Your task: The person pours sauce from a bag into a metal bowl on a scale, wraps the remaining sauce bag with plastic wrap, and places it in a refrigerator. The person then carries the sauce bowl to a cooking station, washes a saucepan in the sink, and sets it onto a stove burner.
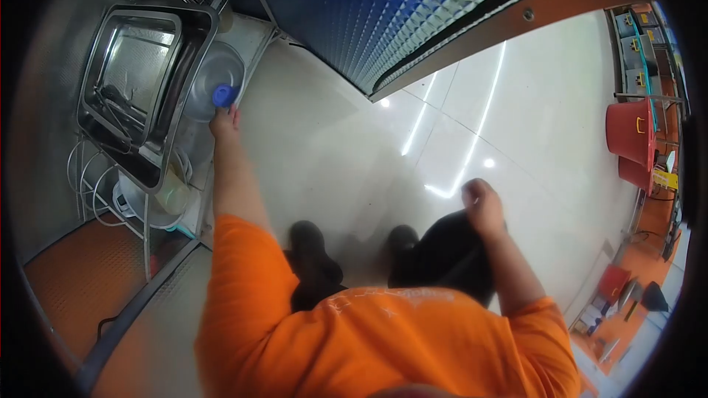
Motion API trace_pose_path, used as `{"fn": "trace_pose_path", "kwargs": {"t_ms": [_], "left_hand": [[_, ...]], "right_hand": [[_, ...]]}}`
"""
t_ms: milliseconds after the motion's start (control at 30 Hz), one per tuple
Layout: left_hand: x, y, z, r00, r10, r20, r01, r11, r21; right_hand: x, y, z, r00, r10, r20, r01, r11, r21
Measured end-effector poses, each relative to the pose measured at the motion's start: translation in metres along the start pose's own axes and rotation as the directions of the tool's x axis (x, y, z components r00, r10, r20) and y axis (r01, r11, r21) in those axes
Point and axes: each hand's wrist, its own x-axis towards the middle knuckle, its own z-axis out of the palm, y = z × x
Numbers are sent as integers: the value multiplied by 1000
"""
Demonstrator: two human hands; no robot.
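Note:
My left hand point(224, 122) reaches out to the left, its fingers closed at a round blue piece point(223, 94). That piece sits over a clear, round, shallow plastic item point(214, 66), possibly a lid; I cannot tell whether the two are joined. Beside it, on a wire rack point(146, 243), a large metal tray point(205, 29) holds a smaller metal tray point(177, 26) with dark utensils point(116, 107) inside. My right hand point(483, 206) hangs over the floor by my knee, fingers curled, with nothing visible in it.
A blue textured panel with an orange frame point(509, 21) juts in from the top. Red bins point(627, 129) and grey drawers point(632, 51) line the right side. Pale dishes point(173, 195) sit low on the left rack. Glossy tile floor point(332, 147) lies below.

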Motion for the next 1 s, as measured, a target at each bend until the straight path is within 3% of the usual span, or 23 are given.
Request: {"fn": "trace_pose_path", "kwargs": {"t_ms": [33, 167, 233, 267, 333, 367, 433, 467, 500, 567, 600, 667, 700, 733, 767, 800, 867, 933, 1000], "left_hand": [[-3, -1, -5, 1000, 13, -1, -13, 1000, 6], [-20, -6, -37, 955, -17, -298, 68, 984, 162], [-8, -22, -65, 956, 90, -280, 77, 844, 531], [-6, -32, -81, 959, 208, -193, -4, 691, 723], [-53, -41, -91, 795, 600, 96, -414, 419, 808], [-87, -32, -92, 793, 606, 71, -400, 429, 810], [-157, 4, -84, 923, 365, 123, -243, 304, 921], [-163, 11, -93, 922, 373, 104, -229, 311, 922], [-166, 21, -103, 932, 298, 204, -256, 147, 955], [-197, 57, -92, 936, 32, 349, -344, -113, 932], [-212, 67, -86, 938, 42, 345, -339, -112, 934], [-232, 83, -72, 874, -84, 478, -483, -244, 841], [-242, 86, -69, 846, -79, 528, -529, -249, 811], [-252, 89, -66, 850, -62, 523, -521, -250, 817], [-260, 93, -64, 838, -66, 542, -542, -211, 813], [-269, 98, -61, 823, -68, 563, -566, -175, 806], [-291, 114, -49, 825, -47, 564, -561, -194, 805], [-335, 134, -29, 825, 67, 561, -497, -386, 777], [-362, 129, -24, 507, 302, 808, -641, -495, 587]], "right_hand": [[1, 3, 2, 1000, -3, -29, 3, 1000, -4], [14, -1, 11, 999, -27, -40, 30, 996, 87], [17, -4, 13, 994, -102, -27, 104, 991, 83], [20, -3, 15, 993, -115, -27, 117, 989, 88], [27, 0, 17, 991, -132, -21, 133, 989, 58], [31, 1, 19, 985, -169, -40, 171, 985, 34], [45, 1, 26, 979, -202, 16, 200, 978, 54], [49, 0, 29, 976, -208, 64, 203, 976, 78], [53, -6, 32, 972, -222, 72, 216, 973, 81], [56, -25, 35, 827, -526, -198, 549, 831, 91], [50, -40, 32, 796, -576, -186, 599, 795, 100], [38, -69, 29, 747, -657, -107, 665, 744, 74], [31, -79, 34, 769, -625, 130, 628, 778, 24], [25, -88, 37, 720, -570, 395, 604, 796, 48], [19, -96, 39, 639, -491, 592, 450, 863, 231], [17, -105, 29, 430, -578, 693, 277, 815, 508], [3, -111, 32, 280, -636, 719, -193, 697, 691], [-12, -113, 25, 424, -576, 699, -201, 692, 693], [-19, -120, -3, 436, -573, 694, -246, 666, 704]]}}
